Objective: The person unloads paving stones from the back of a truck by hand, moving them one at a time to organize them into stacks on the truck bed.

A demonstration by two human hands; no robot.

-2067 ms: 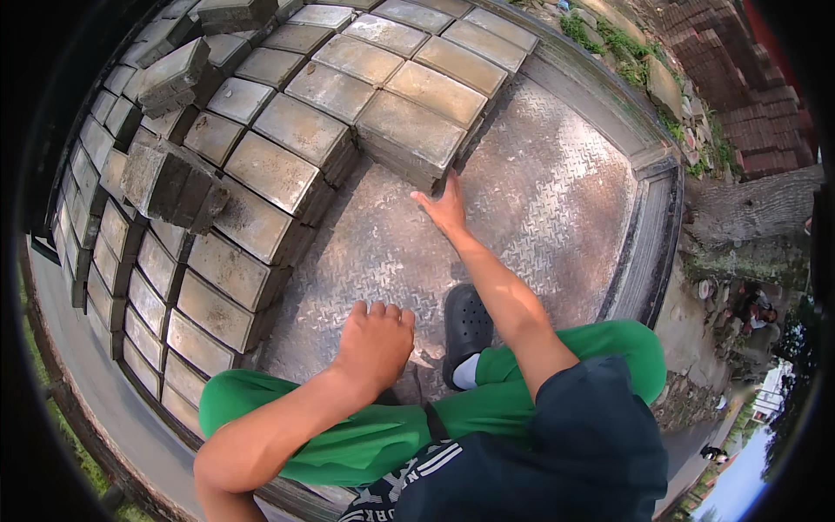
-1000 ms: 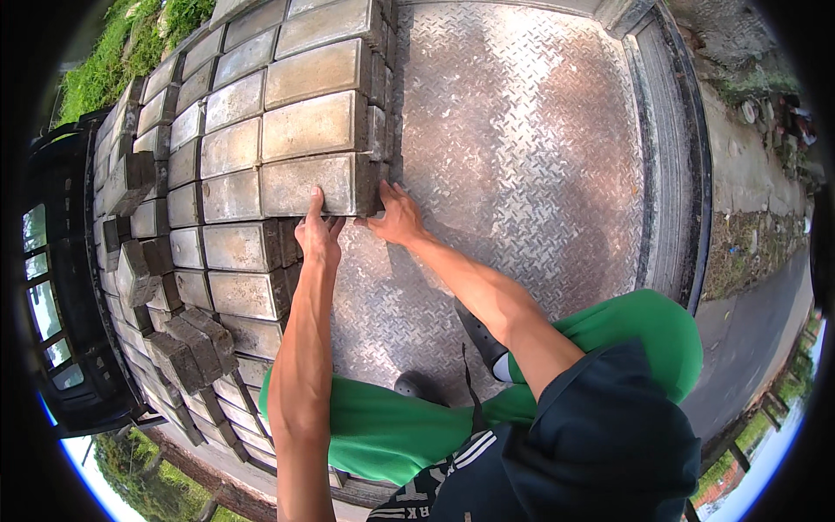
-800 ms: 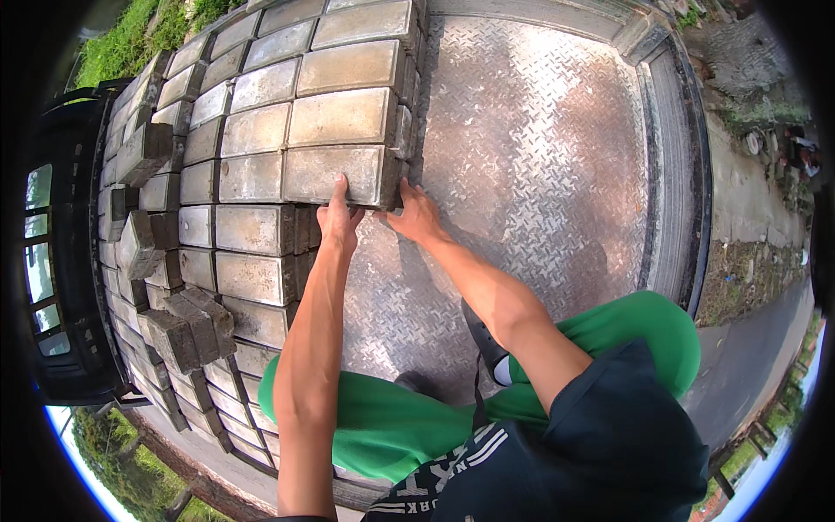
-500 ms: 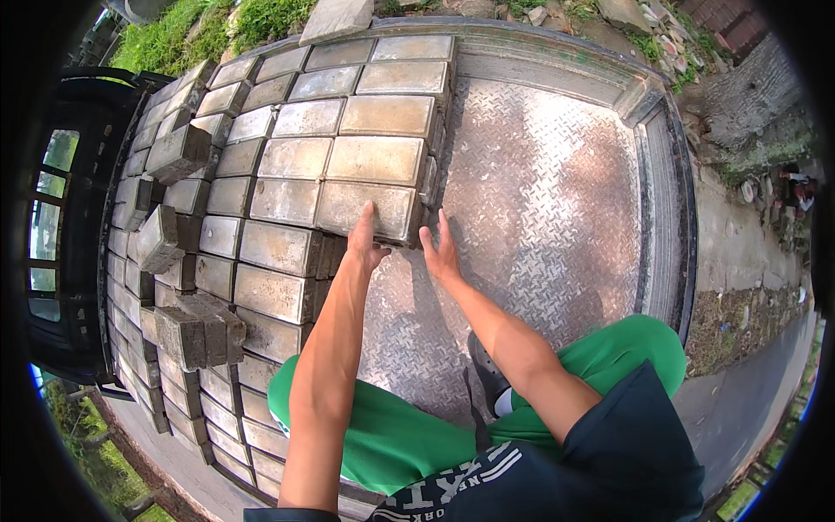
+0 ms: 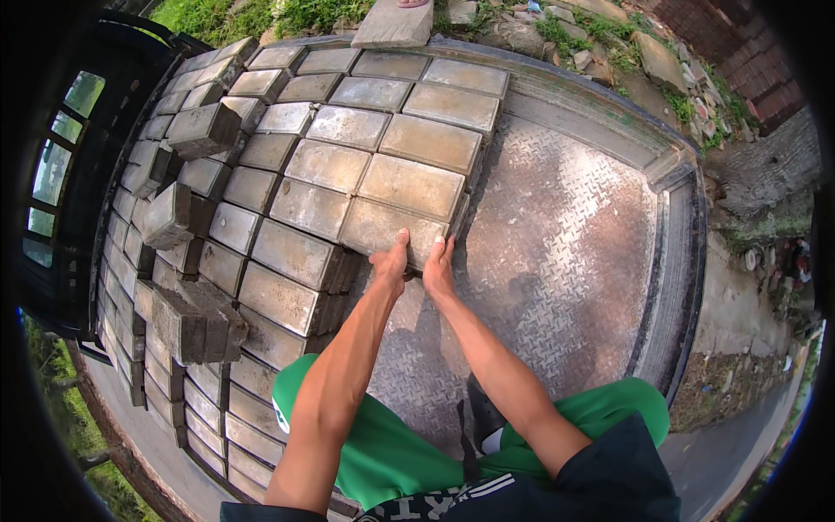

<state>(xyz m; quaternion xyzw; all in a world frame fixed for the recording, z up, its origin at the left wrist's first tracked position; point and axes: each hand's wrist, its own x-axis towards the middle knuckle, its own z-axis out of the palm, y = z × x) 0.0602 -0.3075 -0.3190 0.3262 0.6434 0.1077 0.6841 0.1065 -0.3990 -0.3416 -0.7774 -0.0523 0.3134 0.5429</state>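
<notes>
Both of my hands are on one grey concrete paving brick (image 5: pixel 374 228) at the near right corner of the stacked bricks (image 5: pixel 409 182). My left hand (image 5: pixel 391 263) grips its near edge, thumb laid on the top face and the other fingers curled out of sight below. At the right end of the same brick, my right hand (image 5: pixel 438 268) closes round the corner with its thumb on top. The brick lies level with the row behind it; whether its underside is lifted cannot be seen.
The stack fills the left of a truck bed floored with diamond-plate metal (image 5: pixel 539 287). Several loose bricks (image 5: pixel 178 322) stand on top at left, near the dark cab (image 5: pixel 65 174). A raised side wall (image 5: pixel 600 109) bounds the far side. On a slab (image 5: pixel 393 24) beyond it, someone's foot shows.
My right hand has come in from beside the brick and closed on its right end. My left hand has tightened at the near edge. The view has shifted, moving the stack rightward in the picture.
</notes>
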